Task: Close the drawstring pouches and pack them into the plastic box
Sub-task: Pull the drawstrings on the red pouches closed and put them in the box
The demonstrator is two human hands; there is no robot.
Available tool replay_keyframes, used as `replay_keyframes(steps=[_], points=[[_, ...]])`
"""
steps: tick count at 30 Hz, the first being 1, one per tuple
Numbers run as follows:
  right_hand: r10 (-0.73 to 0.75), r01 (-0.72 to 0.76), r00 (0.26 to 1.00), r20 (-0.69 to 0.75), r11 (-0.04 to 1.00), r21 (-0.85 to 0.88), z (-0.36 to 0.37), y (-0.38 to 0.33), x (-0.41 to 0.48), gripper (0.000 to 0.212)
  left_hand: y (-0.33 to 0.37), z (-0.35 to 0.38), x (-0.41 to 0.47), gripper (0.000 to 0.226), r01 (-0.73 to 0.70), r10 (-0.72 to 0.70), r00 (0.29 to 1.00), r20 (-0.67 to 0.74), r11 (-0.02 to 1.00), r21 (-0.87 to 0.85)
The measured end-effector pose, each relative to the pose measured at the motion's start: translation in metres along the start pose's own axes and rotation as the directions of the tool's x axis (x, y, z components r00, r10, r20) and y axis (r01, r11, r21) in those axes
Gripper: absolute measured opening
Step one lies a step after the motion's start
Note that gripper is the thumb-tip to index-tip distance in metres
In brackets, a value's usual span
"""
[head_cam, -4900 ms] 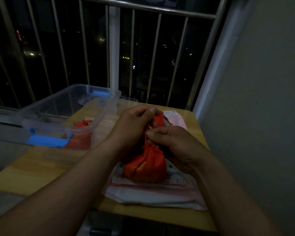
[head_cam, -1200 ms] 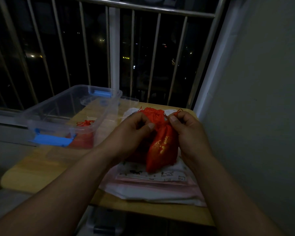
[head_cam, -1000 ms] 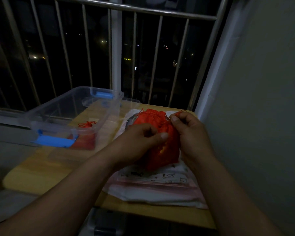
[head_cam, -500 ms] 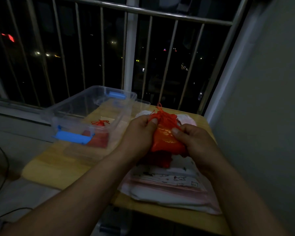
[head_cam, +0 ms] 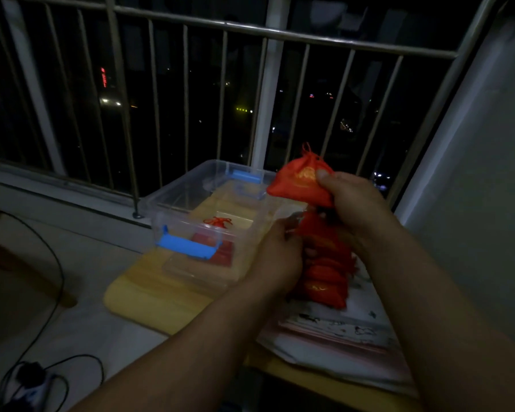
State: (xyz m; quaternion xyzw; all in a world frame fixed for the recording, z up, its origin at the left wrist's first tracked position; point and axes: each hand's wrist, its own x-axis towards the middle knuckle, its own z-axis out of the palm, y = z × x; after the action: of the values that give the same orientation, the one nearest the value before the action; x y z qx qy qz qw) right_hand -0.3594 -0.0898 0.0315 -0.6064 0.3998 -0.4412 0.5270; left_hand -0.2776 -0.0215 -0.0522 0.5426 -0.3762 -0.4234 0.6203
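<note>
Holding a small red satin drawstring pouch with gold print (head_cam: 298, 185) in the air, your right hand (head_cam: 351, 203) pinches it between thumb and fingers. The pouch's neck looks gathered and its cords stick up, so I judge the closing step done and the packing step in hand. The pouch hangs above the near right corner of the clear plastic box with blue latches (head_cam: 173, 200), which stands open on the yellow wooden surface (head_cam: 149, 295). A red tied pouch (head_cam: 219, 223) already lies inside.

Your left hand (head_cam: 280, 257) rests against the stack of red pouches (head_cam: 324, 281) just right of the box. Whether it grips one I cannot tell.

Next, carry the held pouch left and down over the box rim, set it beside the one inside, then let go.
</note>
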Motion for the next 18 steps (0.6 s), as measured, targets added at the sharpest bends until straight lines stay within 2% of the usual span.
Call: replay_keyframes(steps=[3,5,7,8,10,11,14,18], points=[[0.007,-0.009,0.994,0.105,1.0,0.016,0.043,-0.02,0.017,0.017,0.002,-0.003,0.001,0.034,0.008,-0.008,1.0,0.004,1.0,0.008],[0.05,-0.053,0.983,0.178,0.999,0.01,0.065,-0.026,0.022,0.023,0.002,-0.004,0.004,0.032,0.01,-0.01,1.0,-0.011,1.0,0.025],[0.093,-0.08,0.965,0.244,0.995,-0.063,0.079,-0.026,0.023,0.036,0.0,-0.007,0.008,0.024,0.007,-0.005,1.0,-0.027,0.998,0.056],[0.103,-0.065,0.963,0.25,0.986,-0.156,0.08,-0.025,0.023,0.041,-0.001,-0.008,0.01,0.022,0.001,0.001,1.0,-0.031,0.996,0.086],[0.051,0.022,0.981,0.188,0.929,-0.369,0.072,-0.021,0.021,0.045,-0.001,-0.01,0.011,0.022,-0.01,0.013,1.0,-0.025,0.994,0.113],[0.021,0.044,0.989,0.148,0.905,-0.423,0.063,-0.018,0.021,0.044,0.0,-0.011,0.01,0.024,-0.021,0.025,0.999,-0.026,0.992,0.124],[0.057,-0.026,0.996,0.07,0.924,-0.383,0.019,-0.003,0.017,0.042,0.001,-0.012,0.01,0.034,-0.107,0.107,0.994,0.012,0.975,0.196],[0.062,-0.082,0.996,-0.06,0.891,-0.446,-0.032,0.031,-0.001,0.038,0.007,-0.011,0.005,0.043,-0.213,0.214,0.976,0.039,0.908,0.361]])
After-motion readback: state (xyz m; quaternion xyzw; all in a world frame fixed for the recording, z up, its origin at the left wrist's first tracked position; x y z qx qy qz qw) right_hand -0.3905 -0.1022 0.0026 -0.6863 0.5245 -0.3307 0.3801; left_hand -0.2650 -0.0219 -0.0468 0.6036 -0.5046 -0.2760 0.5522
